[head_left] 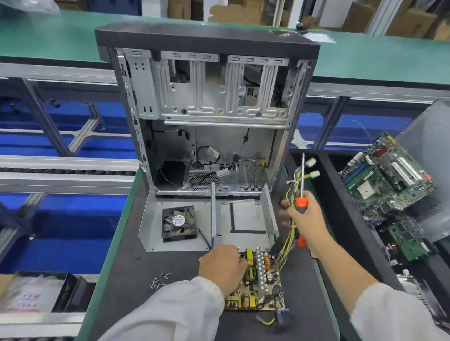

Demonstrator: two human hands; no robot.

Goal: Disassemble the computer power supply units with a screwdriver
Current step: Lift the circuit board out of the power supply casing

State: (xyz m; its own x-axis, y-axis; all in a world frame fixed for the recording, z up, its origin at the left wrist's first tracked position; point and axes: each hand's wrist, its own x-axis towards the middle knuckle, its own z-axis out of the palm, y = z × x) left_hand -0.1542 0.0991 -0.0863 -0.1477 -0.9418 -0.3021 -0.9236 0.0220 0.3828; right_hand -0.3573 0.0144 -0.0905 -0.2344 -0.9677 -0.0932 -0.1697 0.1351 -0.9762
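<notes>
The power supply's circuit board (260, 286) lies bare on the black mat, out of its casing. My left hand (223, 266) grips the board's left edge. Behind it the opened metal power supply casing (246, 219) lies flat, with its black fan (179, 222) on the left panel. My right hand (308, 219) holds a screwdriver (301, 188) with an orange and black handle, shaft pointing up, together with the bundle of yellow and black cables (287, 242) that runs down to the board. White connectors (313, 168) hang at the cables' far end.
An empty computer case (208, 108) stands upright behind the casing. Several loose screws (159, 279) lie on the mat left of the board. A bin at the right holds green motherboards (387, 180). A green conveyor (52, 35) runs across the back.
</notes>
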